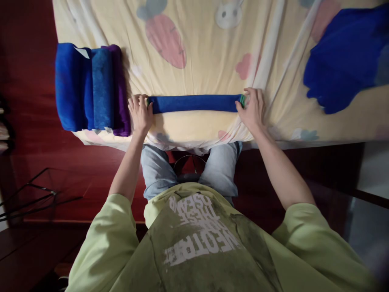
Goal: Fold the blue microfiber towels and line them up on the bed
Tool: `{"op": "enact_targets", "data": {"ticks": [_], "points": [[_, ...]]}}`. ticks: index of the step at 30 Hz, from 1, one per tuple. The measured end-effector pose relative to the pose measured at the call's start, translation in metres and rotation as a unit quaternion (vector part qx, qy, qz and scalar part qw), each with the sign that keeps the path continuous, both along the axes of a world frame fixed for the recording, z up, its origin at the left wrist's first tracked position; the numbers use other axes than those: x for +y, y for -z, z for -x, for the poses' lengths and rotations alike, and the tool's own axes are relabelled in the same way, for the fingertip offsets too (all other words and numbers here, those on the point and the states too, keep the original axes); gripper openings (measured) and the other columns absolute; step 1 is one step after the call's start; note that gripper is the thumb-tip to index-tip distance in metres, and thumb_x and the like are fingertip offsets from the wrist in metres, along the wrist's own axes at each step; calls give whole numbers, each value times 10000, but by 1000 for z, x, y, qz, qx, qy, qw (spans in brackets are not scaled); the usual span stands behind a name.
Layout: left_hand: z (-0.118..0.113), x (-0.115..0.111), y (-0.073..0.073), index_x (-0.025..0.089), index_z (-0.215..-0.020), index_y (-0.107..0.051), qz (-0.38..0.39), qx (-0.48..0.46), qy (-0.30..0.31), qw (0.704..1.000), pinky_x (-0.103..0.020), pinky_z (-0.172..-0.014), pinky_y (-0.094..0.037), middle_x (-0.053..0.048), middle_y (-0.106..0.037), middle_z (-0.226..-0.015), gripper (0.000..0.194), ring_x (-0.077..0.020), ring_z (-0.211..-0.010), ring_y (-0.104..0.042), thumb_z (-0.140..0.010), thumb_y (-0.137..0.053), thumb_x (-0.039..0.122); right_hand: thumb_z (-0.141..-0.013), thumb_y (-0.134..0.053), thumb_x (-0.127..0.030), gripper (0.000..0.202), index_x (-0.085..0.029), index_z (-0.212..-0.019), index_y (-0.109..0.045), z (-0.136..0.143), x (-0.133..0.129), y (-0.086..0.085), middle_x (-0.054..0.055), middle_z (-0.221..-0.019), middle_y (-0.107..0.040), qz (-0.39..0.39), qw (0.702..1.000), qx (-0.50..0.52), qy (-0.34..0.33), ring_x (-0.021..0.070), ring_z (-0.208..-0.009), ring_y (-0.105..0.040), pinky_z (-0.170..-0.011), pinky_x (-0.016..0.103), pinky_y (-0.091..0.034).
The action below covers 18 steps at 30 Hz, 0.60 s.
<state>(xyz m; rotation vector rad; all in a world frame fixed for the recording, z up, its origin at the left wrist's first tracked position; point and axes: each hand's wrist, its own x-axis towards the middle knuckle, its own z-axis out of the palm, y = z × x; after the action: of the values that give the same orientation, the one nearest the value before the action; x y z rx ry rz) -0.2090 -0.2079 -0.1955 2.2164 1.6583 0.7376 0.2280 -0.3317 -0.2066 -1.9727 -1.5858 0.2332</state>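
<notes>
A blue towel lies on the bed in a long, narrow folded strip, with green edging showing at its ends. At its left end, my left hand is closed, the thumb and fingers pinching the cloth. My right hand grips the other end, its thumb on the near side and the fingers curled over the green edge. Just left of my left hand sits a row of folded cloths: a thick blue one, a lighter blue roll and a purple one.
A crumpled blue cloth is spread at the right of the bed. The cream bedsheet, printed with a carrot and a rabbit, is wrinkled near my right hand. A thin black metal frame stands on the dark red floor at the left.
</notes>
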Motion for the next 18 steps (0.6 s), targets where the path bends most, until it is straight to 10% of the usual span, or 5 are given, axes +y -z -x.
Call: {"op": "enact_targets", "data": {"ticks": [6, 18], "points": [[2, -6, -13, 229, -1262, -662, 43, 69, 213, 974, -507, -1103, -433, -119, -637, -1365, 319, -329, -1283, -557, -992, -570, 371, -957, -616, -305, 278, -214, -1207, -694, 19, -7, -15, 130, -1224, -655, 58, 982, -88, -159, 335, -1204, -587, -1070, 550, -460], [2, 21, -26, 69, -1298, -629, -50, 244, 284, 926, -448, -904, -461, -202, -681, -1204, 367, -303, -1077, -604, -1035, -381, 129, -876, -545, -121, 315, -115, -1152, -697, 20, 17, -33, 171, -1102, -670, 72, 935, -283, -199, 306, -1071, -581, -925, 428, -487]]}}
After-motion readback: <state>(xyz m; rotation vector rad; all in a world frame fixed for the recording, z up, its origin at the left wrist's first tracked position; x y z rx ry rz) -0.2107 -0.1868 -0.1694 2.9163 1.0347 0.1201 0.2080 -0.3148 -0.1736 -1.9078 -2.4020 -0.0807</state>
